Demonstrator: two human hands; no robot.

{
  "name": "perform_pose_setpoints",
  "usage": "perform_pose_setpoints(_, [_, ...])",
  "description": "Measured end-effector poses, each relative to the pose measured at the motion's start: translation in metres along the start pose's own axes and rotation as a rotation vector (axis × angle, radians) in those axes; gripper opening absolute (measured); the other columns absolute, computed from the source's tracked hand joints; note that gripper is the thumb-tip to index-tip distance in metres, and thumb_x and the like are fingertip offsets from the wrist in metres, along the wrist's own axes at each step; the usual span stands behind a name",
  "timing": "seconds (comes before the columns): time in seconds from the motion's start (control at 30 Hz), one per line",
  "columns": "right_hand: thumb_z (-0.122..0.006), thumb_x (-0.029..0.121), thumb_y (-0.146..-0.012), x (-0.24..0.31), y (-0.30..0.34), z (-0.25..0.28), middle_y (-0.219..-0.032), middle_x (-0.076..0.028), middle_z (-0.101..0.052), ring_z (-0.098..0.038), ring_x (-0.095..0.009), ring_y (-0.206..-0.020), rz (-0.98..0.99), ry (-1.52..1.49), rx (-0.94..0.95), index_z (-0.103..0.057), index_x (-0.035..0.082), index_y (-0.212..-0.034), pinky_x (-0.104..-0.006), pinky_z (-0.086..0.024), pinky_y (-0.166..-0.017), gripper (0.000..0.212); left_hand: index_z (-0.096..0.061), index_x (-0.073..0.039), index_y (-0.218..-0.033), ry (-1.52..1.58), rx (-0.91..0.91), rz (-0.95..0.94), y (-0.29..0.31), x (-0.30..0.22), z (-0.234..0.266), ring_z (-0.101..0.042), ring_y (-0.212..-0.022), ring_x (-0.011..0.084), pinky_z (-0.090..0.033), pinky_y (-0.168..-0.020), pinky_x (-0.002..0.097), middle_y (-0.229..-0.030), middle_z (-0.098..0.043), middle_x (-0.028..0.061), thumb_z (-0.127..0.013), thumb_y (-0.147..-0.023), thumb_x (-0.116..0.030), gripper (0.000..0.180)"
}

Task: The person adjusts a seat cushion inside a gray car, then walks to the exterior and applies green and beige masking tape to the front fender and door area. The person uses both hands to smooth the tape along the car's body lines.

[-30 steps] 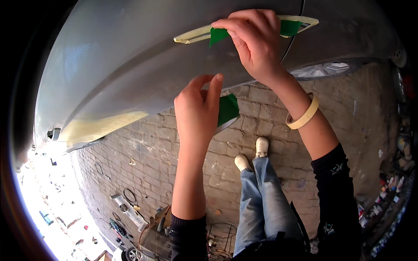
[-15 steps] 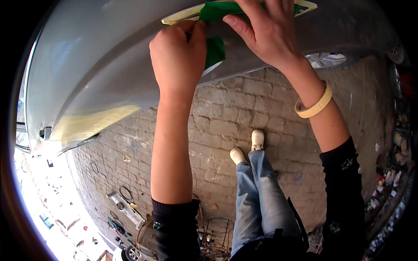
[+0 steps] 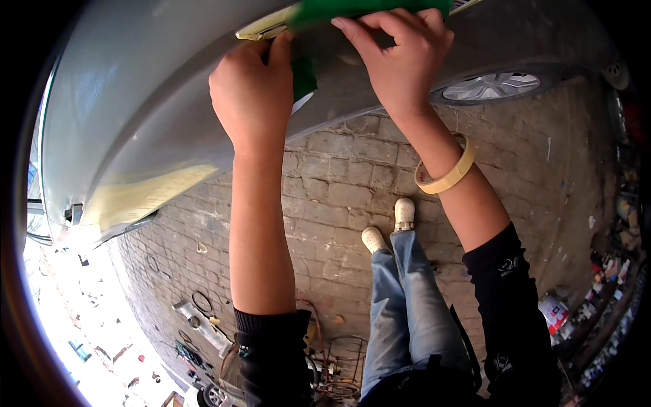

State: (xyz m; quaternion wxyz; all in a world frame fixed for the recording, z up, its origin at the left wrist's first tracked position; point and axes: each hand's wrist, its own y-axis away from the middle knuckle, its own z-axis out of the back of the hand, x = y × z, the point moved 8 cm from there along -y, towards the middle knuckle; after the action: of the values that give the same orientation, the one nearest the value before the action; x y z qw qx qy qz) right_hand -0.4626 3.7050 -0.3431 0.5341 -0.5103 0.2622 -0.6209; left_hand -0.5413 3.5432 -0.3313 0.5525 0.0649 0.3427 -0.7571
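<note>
A green strip (image 3: pixel 366 7) lies along the top of the grey car body (image 3: pixel 169 74), over a slot edged with pale yellow masking tape (image 3: pixel 261 27). My left hand (image 3: pixel 249 98) is closed in a pinch at the strip's left end, by the taped edge. A green piece with a pale underside (image 3: pixel 304 76) sticks out beside its fingers; whether it joins the strip is hidden. My right hand (image 3: pixel 407 57) bends its thumb and fingers onto the strip's lower edge, gripping it. A roll of masking tape (image 3: pixel 451 178) hangs around my right wrist like a bracelet.
Yellowish masking (image 3: pixel 152 193) covers a lower part of the car at left. A car wheel (image 3: pixel 491 87) shows at right. Brick paving (image 3: pixel 339 163) lies below, with my legs (image 3: pixel 400 298) on it. Clutter and a can (image 3: pixel 554 312) line the right side.
Both hands have shifted left. My right hand has come down from lying over the green strip to its lower edge, fingers now bent. More of the wheel shows.
</note>
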Motion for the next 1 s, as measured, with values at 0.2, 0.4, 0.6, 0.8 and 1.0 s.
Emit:
perform_pose_setpoints(0.2, [-0.086,0.033,-0.065,0.004,0.008,-0.014,-0.056,0.010,-0.058,-0.043,-0.015,-0.062,-0.025,-0.057,-0.084,-0.064,0.016,-0.057,-0.0325,-0.033,-0.059,0.029,-0.073,-0.001,-0.096,0.388,0.140,0.452,0.061,0.070,0.004,-0.048,-0.049,0.0066,-0.039,-0.048,0.0272,-0.055,-0.054,0.0006,-0.063,-0.094,-0.037,0.037])
perform_pose_setpoints(0.4, [-0.084,0.040,-0.066,0.034,0.006,-0.031,-0.052,0.010,-0.050,-0.041,-0.017,-0.063,-0.115,-0.042,-0.042,-0.058,0.017,-0.052,-0.0335,-0.032,-0.061,0.037,-0.060,-0.003,-0.092,1.529,0.298,1.607,0.291,0.105,-0.028,-0.049,-0.062,0.0136,-0.038,-0.057,0.0268,-0.079,-0.060,0.0042,-0.045,-0.100,-0.026,0.029])
perform_pose_setpoints(0.6, [-0.084,0.027,-0.069,0.041,0.016,-0.004,-0.054,0.006,-0.048,-0.042,-0.019,-0.064,-0.234,-0.249,-0.005,-0.054,0.015,-0.055,-0.0362,-0.031,-0.065,0.036,-0.052,0.004,-0.124,2.355,-0.062,1.456,0.356,0.098,0.015,-0.062,-0.093,0.0219,-0.050,-0.087,0.0335,-0.112,-0.064,0.0128,-0.048,-0.091,-0.007,0.035])
perform_pose_setpoints(0.8, [-0.090,0.039,-0.061,0.106,0.094,0.063,-0.142,-0.012,-0.044,-0.041,-0.029,-0.132,-0.417,-0.802,0.866,-0.043,0.006,-0.139,-0.0439,-0.033,-0.110,0.097,-0.046,-0.002,-0.136,2.356,-0.154,1.110,0.293,0.055,0.035,-0.056,-0.120,0.0235,-0.045,-0.106,0.0401,-0.133,-0.058,0.0104,-0.051,-0.097,-0.010,0.040])
perform_pose_setpoints(1.0, [-0.094,0.034,-0.058,0.122,0.113,0.100,-0.141,-0.013,-0.046,-0.045,-0.024,-0.131,-0.835,-1.394,1.097,-0.031,0.003,-0.146,-0.0381,-0.037,-0.109,0.112,-0.063,-0.009,-0.091,2.486,0.346,0.779,0.252,-0.013,0.031,-0.056,-0.068,0.0234,-0.051,-0.064,0.0374,-0.073,-0.060,0.0059,-0.055,-0.097,-0.021,0.015])
